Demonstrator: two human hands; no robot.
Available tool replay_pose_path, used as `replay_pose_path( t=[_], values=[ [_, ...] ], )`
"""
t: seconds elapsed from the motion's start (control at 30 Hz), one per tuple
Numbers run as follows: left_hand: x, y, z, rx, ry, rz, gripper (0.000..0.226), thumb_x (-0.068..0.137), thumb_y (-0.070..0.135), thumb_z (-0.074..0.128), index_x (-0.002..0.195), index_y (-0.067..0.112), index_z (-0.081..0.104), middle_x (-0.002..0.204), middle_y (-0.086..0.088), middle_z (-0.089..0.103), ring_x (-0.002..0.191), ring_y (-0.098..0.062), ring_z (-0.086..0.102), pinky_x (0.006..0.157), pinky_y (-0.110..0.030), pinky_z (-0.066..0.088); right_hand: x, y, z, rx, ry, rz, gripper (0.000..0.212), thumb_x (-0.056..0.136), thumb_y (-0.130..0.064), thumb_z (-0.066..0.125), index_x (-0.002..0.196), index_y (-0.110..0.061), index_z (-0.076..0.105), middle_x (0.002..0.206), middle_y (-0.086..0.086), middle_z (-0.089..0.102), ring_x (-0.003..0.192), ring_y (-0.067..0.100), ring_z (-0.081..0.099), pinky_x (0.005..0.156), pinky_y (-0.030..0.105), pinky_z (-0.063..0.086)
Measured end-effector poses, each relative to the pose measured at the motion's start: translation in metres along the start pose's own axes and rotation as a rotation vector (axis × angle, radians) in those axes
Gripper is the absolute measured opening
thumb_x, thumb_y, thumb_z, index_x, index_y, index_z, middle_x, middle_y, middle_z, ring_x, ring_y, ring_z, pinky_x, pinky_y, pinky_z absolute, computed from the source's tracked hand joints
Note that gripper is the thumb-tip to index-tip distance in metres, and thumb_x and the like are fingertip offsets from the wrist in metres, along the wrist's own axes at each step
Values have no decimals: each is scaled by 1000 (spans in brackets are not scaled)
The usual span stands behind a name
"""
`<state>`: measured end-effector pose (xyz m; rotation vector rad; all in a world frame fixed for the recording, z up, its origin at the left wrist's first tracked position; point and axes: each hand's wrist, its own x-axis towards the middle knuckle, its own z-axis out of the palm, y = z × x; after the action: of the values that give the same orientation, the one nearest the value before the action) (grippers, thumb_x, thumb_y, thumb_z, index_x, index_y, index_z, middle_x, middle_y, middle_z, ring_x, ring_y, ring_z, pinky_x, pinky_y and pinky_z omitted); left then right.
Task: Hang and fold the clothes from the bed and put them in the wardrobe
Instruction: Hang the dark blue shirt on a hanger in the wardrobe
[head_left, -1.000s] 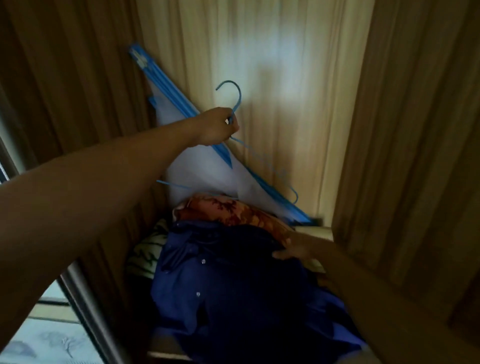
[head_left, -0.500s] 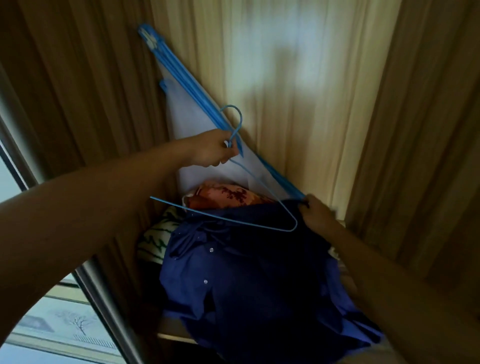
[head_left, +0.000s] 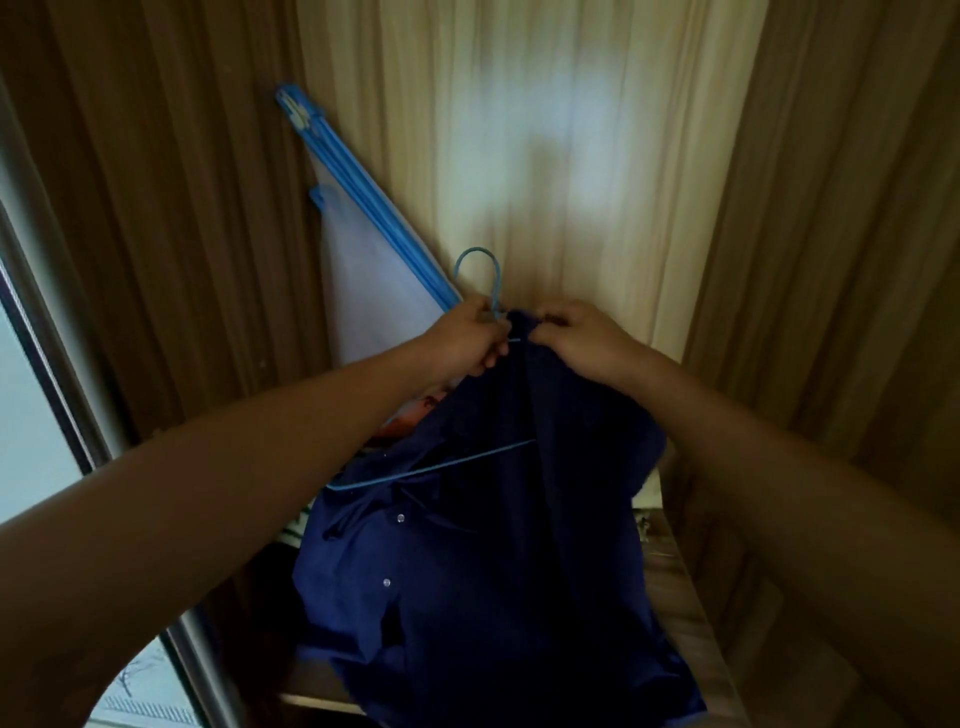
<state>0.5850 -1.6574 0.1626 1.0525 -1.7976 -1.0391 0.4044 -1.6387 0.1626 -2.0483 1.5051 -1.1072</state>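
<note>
With left hand, grips blue hanger at neck, hook up. Holds navy shirt raised before curtain, lower part draped over wooden surface's near edge. Pinches collar with right hand. Likely threading: keep neck steady, ease collar over right arm, avoid snagging buttons.

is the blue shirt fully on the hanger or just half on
Half on. The hanger runs under the shirt on one side; its other end sticks out bare. The left hand grips its neck.
</note>
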Motion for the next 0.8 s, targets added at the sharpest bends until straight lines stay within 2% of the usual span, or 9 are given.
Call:
replay_pose_path(
  t=[0.1, 0.2, 0.33, 0.4, 0.47, 0.5, 0.57, 0.67, 0.8],
  values=[
    [0, -1, 4, -122, 4, -12, 13, 102, 16, 52, 92, 8, 55, 73, -6, 60, 57, -13, 51, 51, -25, 40, -11, 14, -3, -290, -16, -105, 20, 88, -35, 61, 108, -31, 61, 92, -16, 59, 88, 11, 60, 71, 26, 41],
    [-3, 0, -2, -75, -85, -31, 23, 95, 29, 60, 87, 9, 67, 75, -2, 66, 66, -14, 59, 60, -25, 47, -15, 26, -7, -564, 80, -177, 10, 97, -26, 54, 106, -32, 56, 91, -9, 59, 97, 24, 61, 81, 35, 34],
    [-4, -21, -40, -191, -198, -307, 55, 87, 53, 58, 127, 17, 65, 108, -6, 65, 97, -27, 59, 84, -36, 48, -17, 23, -25, -393, 47, -221, 20, 97, -12, 57, 115, -19, 63, 102, -2, 65, 98, 23, 61, 80, 29, 42],
    [-9, -46, -58, -213, -278, -407, 40, 96, 43, 49, 125, 19, 62, 118, -8, 65, 98, -28, 62, 79, -34, 51, -19, 22, -36, -355, 53, -227, 19, 96, -10, 58, 105, -26, 62, 93, -7, 62, 90, 16, 59, 70, 19, 38],
    [-16, -71, -66, -52, -408, -500, 25, 98, 34, 51, 116, 24, 64, 113, -2, 63, 95, -19, 58, 70, -26, 48, -20, 21, -46, -332, 62, -221, 26, 95, -10, 58, 93, -36, 57, 84, -15, 61, 79, 5, 57, 64, 8, 35],
    [-20, -83, -68, 61, -447, -550, 23, 98, 31, 53, 116, 29, 67, 116, 3, 63, 103, -17, 57, 75, -28, 47, -20, 21, -49, -326, 69, -213, 30, 94, -10, 58, 90, -39, 56, 82, -17, 60, 75, -1, 55, 63, 5, 35],
    [-24, -102, -67, 186, -478, -648, 22, 99, 26, 54, 112, 34, 68, 127, 8, 62, 123, -13, 52, 92, -35, 42, -21, 22, -53, -302, 83, -194, 32, 94, -10, 58, 85, -41, 56, 80, -17, 61, 73, -4, 54, 62, 6, 36],
    [-25, -118, -58, 212, -541, -669, 24, 95, 30, 64, 117, 41, 61, 130, 10, 61, 131, -12, 48, 113, -46, 32, -21, 22, -56, -304, 89, -188, 31, 94, -12, 56, 81, -41, 57, 80, -13, 63, 72, -1, 55, 61, 11, 39],
    [-29, -126, -46, 438, -549, -605, 52, 74, 42, 86, 119, 48, 59, 129, 13, 61, 126, -13, 49, 108, -43, 38, -18, 23, -57, -335, 98, -173, 16, 94, -14, 55, 84, -26, 59, 77, -6, 62, 75, 14, 58, 63, 26, 41]
  ],
)
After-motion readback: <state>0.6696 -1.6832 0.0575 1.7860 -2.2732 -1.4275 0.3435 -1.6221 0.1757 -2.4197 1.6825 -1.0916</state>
